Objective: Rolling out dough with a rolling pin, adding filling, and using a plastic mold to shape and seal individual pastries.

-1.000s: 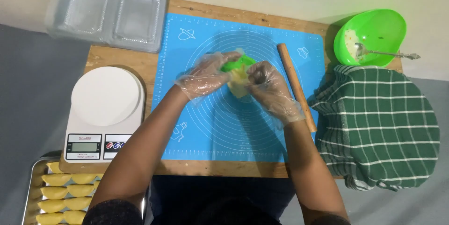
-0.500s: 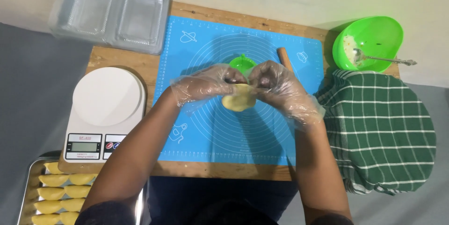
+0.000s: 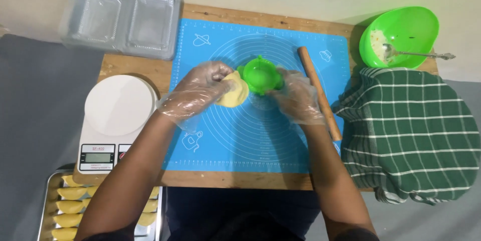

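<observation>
- The left hand [image 3: 200,92], in a clear plastic glove, rests on the blue silicone mat [image 3: 230,141] left of the mat's middle; its fingers curl around the left edge of a pale yellow dough round [image 3: 233,94], grasping it
- The dough round lies on the mat just left of the mat's printed circles' centre, its right edge touching the green dumpling mould [image 3: 260,74]
- The right hand [image 3: 296,96], also gloved, sits on the mat just right of the centre; its fingertips press against the lower right rim of the green mould, holding it; how tightly, I cannot tell
- The mould lies closed near the middle of the mat, between the two hands
- A wooden rolling pin [image 3: 319,92] lies slantwise on the right part of the mat, just beside the right hand
- Off the mat's right edge a green checked cloth [image 3: 416,136] lies in a heap; above it, past the mat's upper right corner, stands a green bowl [image 3: 418,28] with whitish filling and a metal spoon [image 3: 421,54]
- Left of the mat sits a white kitchen scale [image 3: 117,121]; beyond the mat's upper left corner lie clear plastic containers [image 3: 123,18]
- Below the mat's lower left corner a metal tray [image 3: 46,206] holds rows of yellow folded pastries [image 3: 70,207]
</observation>
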